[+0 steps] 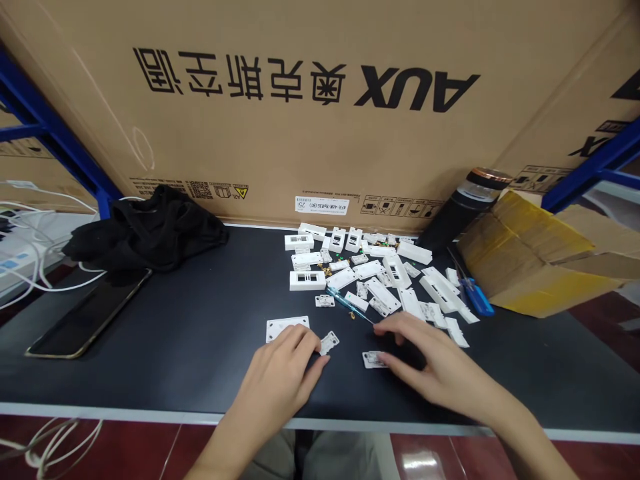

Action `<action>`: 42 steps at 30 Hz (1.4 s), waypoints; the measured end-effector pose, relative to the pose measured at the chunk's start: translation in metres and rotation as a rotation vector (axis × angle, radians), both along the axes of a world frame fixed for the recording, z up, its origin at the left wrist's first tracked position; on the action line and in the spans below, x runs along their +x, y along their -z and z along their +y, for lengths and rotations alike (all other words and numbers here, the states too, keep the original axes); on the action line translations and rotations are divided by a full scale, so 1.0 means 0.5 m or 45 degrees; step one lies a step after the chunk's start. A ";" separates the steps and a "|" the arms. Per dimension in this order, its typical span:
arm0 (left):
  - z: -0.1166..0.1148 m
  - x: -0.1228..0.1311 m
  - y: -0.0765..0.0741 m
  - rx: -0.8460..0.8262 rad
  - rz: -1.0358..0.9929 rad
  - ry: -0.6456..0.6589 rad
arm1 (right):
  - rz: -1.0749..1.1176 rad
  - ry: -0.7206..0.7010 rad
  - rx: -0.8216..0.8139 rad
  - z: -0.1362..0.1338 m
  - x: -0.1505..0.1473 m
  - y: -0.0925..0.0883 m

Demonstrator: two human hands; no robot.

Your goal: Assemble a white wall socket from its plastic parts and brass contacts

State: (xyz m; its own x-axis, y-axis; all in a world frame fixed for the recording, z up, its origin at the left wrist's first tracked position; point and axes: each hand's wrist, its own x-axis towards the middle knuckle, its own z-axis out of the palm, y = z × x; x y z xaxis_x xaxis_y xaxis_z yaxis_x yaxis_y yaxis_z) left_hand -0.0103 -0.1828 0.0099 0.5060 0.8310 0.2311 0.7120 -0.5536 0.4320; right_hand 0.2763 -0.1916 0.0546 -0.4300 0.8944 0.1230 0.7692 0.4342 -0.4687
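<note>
both hands are down on the dark tabletop [200, 333]. the left hand [283, 373] rests with fingers curled, fingertips touching a flat white plate [280, 327] and sitting just beside a small white clip [329, 342]. the right hand [430, 363] lies flat, fingers pointing left, touching a small white square part [373, 360]. beyond them, a scatter of white plastic pieces [370, 273] with a blue-handled screwdriver [345, 301] among them. far left, a phone [87, 313] and a black cloth [150, 230]. a big cardboard box [320, 100] stands behind.
</note>
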 end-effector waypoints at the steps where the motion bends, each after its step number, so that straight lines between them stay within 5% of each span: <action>1: 0.000 0.000 0.000 -0.002 -0.003 0.022 | -0.029 -0.004 0.058 0.020 -0.005 -0.012; 8: -0.001 -0.001 -0.001 -0.054 -0.049 0.140 | -0.460 -0.031 0.134 0.224 -0.077 -0.051; 13: -0.001 -0.001 -0.007 -0.105 -0.076 0.155 | -0.556 -0.161 0.056 0.299 -0.118 -0.042; 42: 0.003 -0.001 -0.013 -0.140 -0.051 0.189 | -0.554 -0.147 -0.114 0.329 -0.162 -0.054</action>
State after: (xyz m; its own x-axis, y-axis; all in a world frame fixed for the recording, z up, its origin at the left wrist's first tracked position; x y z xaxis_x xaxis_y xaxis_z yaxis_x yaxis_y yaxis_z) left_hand -0.0106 -0.1811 0.0163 0.6171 0.7692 0.1657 0.6067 -0.5993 0.5222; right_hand 0.1951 -0.0270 0.0815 -0.5218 0.8366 -0.1668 0.8520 0.5009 -0.1524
